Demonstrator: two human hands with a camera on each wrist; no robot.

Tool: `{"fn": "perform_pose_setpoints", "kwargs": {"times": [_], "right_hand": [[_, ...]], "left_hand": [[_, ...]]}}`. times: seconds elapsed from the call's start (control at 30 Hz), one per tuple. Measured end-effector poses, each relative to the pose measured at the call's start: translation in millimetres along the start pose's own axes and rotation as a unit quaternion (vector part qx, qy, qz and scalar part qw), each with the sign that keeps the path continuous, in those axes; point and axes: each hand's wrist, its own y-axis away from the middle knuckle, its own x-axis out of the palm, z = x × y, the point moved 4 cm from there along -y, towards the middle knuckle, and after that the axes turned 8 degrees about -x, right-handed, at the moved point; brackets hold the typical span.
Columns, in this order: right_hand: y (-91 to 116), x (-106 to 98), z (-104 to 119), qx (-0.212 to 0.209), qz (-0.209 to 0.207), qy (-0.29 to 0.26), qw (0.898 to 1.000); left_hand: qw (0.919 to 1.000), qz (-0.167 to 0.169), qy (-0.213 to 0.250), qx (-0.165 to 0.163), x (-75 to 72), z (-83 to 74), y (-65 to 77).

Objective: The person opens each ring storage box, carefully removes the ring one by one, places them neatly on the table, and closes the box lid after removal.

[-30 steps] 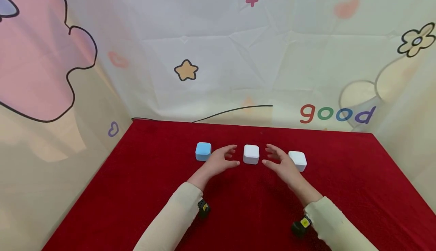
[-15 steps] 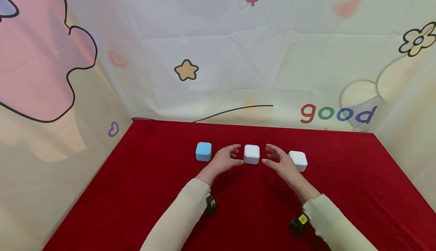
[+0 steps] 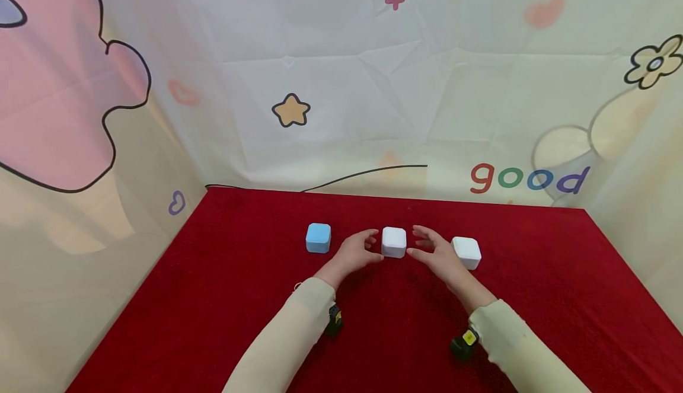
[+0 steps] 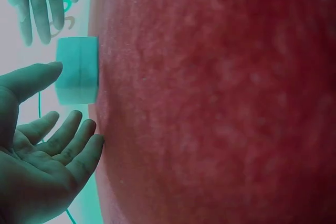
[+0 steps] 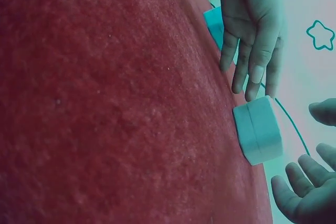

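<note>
The left hand (image 3: 354,252) has its grip wide and bare of any object, thumb set apart from gently bent fingers. The right hand (image 3: 437,256) faces it, its grip likewise wide and holding nothing. Between them, a little right of and below the middle of the head view, the middle white block (image 3: 393,242) sits flat on the red-covered bench (image 3: 240,298). The hands are just beside its left and right faces; whether the left thumb touches it cannot be told.

The block looks stiff and probably light, with smooth faces that may slip a little under a loose hold. Its rounded corners and edges would give poor purchase, so the flat side faces, held at mid-height, seem the better place. It does not look fragile, though a one-sided push would likely slide it.

Farther out, the blue block (image 3: 318,238) stands left of the left hand, and the right-hand white block (image 3: 467,253) lies partly behind the right hand. A printed backdrop (image 3: 341,144) fills the upper frame.
</note>
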Motion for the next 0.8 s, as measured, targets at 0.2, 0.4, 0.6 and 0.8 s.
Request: {"fn": "perform_pose_setpoints", "kwargs": {"times": [0.2, 0.4, 0.6, 0.8], "right_hand": [[-3.4, 0.9, -2.9, 0.008, -0.004, 0.007, 1.000], [-6.3, 4.5, -6.1, 0.005, -0.006, 0.016, 1.000], [-11.5, 7.0, -9.8, 0.003, -0.008, 0.022, 1.000], [-17.6, 7.9, -13.0, 0.001, 0.000, 0.010, 1.000]], "left_hand": [[1.0000, -0.006, 0.004, -0.005, 2.8, 0.9, -5.3], [1.0000, -0.005, 0.006, -0.001, 5.4, -0.6, -10.2], [1.0000, -0.001, 0.006, 0.001, 6.5, -3.7, -11.7], [0.9999, 0.008, 0.010, 0.007, 6.6, -5.2, -12.4]]}}
